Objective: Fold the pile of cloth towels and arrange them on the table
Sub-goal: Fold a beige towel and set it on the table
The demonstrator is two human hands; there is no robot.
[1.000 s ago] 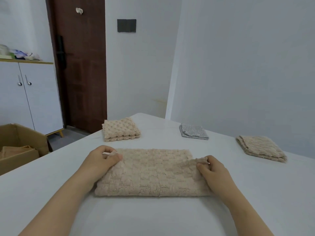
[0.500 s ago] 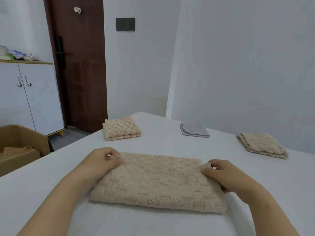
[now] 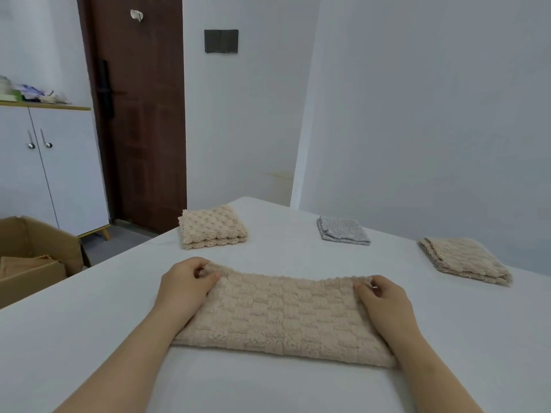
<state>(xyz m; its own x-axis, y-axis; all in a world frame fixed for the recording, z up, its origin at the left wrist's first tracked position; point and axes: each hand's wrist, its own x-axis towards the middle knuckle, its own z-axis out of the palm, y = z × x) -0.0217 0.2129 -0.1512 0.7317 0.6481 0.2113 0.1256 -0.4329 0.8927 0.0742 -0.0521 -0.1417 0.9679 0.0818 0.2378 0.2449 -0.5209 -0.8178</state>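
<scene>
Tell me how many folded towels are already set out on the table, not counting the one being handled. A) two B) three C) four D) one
B: beyond the big beige towel that the left hand and the right hand pinch at its far corners lie a bobbled beige towel, a grey towel and a woven beige towel.

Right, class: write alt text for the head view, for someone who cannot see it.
The left hand and right hand pinch the far corners of a folded beige checked cloth towel on a white table. Beyond lie three folded towels: a bobbled beige towel, a grey towel, a flat beige towel.
</scene>
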